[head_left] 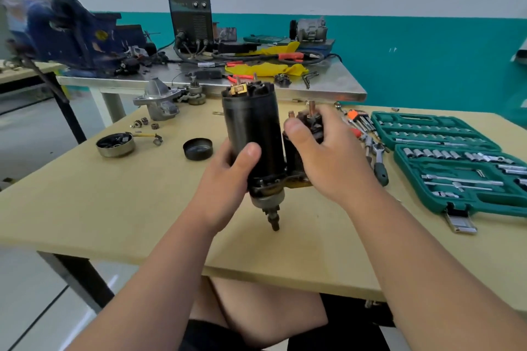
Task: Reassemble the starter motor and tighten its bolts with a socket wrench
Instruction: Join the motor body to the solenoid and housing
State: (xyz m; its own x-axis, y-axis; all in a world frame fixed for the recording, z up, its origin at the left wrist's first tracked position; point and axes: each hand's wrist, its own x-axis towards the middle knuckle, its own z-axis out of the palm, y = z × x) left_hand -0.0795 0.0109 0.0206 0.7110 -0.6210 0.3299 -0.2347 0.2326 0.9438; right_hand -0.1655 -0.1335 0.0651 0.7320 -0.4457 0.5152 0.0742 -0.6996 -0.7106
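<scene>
1 starter motor (252,125) rests between left fingers (251,152) and right fingers (295,129).

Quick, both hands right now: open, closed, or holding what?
Left hand: grips the black motor body.
Right hand: grips the smaller cylinder attached beside it.

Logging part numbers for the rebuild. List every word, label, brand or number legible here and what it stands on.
Nothing can be read here.
Front panel of the black machine: markings too blurred.
Yellow mark on the blue vise: blurred.
Sockets in the green socket case: sizes too small.
The starter motor shows no label.
</scene>
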